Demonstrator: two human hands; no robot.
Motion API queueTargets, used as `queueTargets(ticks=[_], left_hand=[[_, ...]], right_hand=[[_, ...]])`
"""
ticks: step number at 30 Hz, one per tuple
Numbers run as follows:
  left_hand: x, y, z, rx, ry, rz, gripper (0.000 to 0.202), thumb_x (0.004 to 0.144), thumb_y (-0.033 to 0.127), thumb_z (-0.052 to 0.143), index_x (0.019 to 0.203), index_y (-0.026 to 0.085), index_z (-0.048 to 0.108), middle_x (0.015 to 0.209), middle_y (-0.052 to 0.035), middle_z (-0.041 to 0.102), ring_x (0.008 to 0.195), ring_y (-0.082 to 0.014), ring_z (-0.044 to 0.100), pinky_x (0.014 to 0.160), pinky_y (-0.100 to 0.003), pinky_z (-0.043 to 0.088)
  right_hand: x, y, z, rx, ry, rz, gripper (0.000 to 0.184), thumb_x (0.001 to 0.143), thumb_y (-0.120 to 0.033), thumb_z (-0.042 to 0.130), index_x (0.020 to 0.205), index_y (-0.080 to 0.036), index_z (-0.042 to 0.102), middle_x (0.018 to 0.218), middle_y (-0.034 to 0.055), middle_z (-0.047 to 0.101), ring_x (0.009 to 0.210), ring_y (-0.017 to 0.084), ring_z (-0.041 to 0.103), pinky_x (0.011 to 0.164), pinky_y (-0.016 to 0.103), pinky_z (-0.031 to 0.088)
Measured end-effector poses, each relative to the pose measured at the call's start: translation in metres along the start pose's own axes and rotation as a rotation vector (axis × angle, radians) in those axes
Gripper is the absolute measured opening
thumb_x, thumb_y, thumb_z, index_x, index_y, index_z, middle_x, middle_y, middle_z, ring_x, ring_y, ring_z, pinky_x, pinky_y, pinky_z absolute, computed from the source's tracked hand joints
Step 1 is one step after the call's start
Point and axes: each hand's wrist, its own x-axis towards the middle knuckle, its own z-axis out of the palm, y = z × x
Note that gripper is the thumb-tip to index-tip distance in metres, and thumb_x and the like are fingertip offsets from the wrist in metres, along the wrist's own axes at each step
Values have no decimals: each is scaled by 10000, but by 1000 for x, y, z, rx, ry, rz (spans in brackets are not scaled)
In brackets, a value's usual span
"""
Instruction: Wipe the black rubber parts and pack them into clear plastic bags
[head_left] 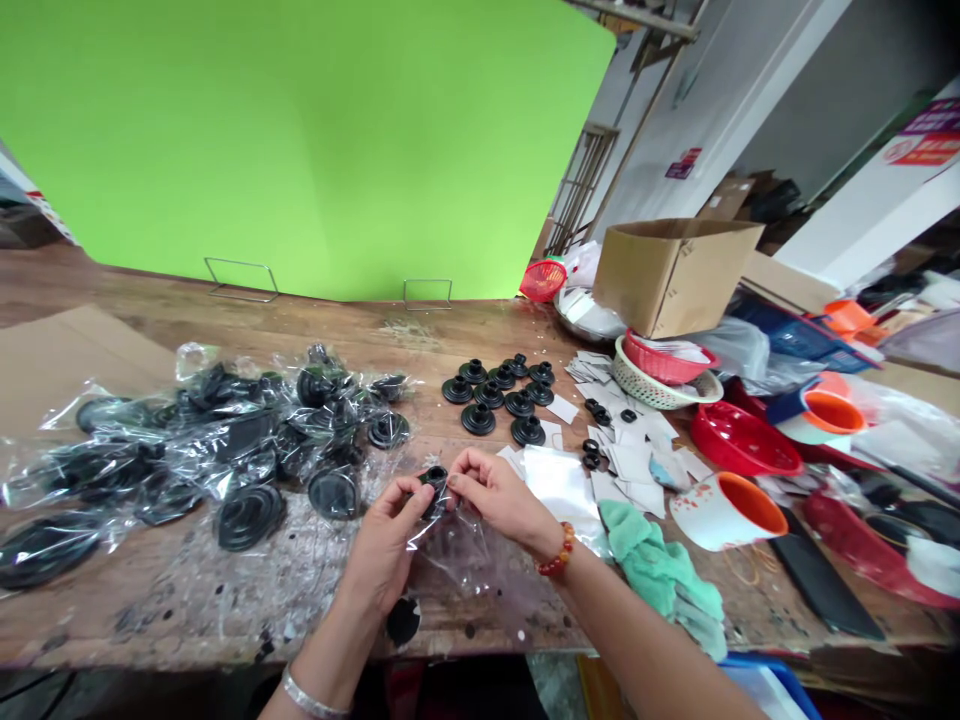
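My left hand (390, 535) grips a small black stepped rubber-like part (435, 478) between thumb and fingers near the table's front. My right hand (501, 498) closes its fingertips on the part's right side, where a clear plastic bag (469, 550) hangs below both hands. Whether the part sits inside the bag is hard to see. Behind my hands stand several similar black stepped round parts (489, 393), without wrapping. On the left lies a heap of black parts in clear bags (247, 430). A stack of clear bags (559, 485) lies beside my right wrist.
White paper slips (634, 462) and small black rings (592, 448) are scattered on the right. A green cloth (660, 565), a white-and-orange cup (727, 510), a red basin (742, 438) and a cardboard box (675, 275) stand beyond. A green board (315, 150) rises behind the table.
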Motion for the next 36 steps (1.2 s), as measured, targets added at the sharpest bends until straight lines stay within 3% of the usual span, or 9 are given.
queueTargets(ticks=[3,7,11,19,23,27,31,34,36], left_hand=[[-1,-2,1,8,-11,37,277,640,306,801,699,158,574,704,12,651,653,-124,605,655,-228,481],[-4,-3,5,6,65,110,273,646,324,796,706,163,585,703,36,648,641,-102,590,635,-199,460],[-5,-3,10,-84,105,84,294,631,319,806,715,170,567,800,16,696,739,-139,642,699,-232,486],[1,-6,9,-240,238,44,367,547,228,852,706,187,524,778,12,722,736,-163,683,727,-266,514],[2,-1,7,-216,172,23,333,570,252,844,700,177,547,751,14,711,700,-137,664,695,-233,509],[0,2,4,-201,87,-6,291,607,231,828,729,169,572,809,15,700,707,-101,640,701,-196,503],[-4,1,3,-191,40,-107,323,593,249,837,753,168,567,735,24,668,644,-106,621,610,-207,511],[-4,1,5,-153,121,-27,367,546,262,856,715,161,547,725,20,677,619,-95,614,567,-170,488],[-3,2,5,-123,203,48,398,521,276,864,711,164,532,738,5,696,607,-102,617,552,-172,481]], right_hand=[[2,5,6,67,19,56,169,824,-325,560,750,-184,503,549,-50,538,469,74,415,458,189,304],[2,11,12,95,66,77,234,815,-385,574,730,-187,486,526,-75,452,465,71,377,452,190,295],[2,16,18,38,149,56,235,807,-361,575,687,-187,472,597,-51,467,540,90,416,505,208,327],[-2,22,32,39,287,32,187,797,-344,617,774,-187,520,699,-10,568,654,132,527,611,245,423],[-6,16,36,111,263,-27,161,826,-327,601,886,-181,566,829,32,641,760,151,575,709,265,462],[-9,13,34,113,240,-120,132,853,-305,578,897,-182,594,827,21,628,763,140,569,711,249,456],[-13,8,29,12,227,-214,137,868,-311,564,876,-186,619,815,15,611,771,141,556,721,253,444],[-14,4,28,-56,233,-251,125,863,-298,576,870,-188,635,838,19,611,816,148,550,768,265,429],[-12,5,26,28,221,-201,126,842,-298,608,910,-193,622,818,8,605,785,137,545,734,253,426]])
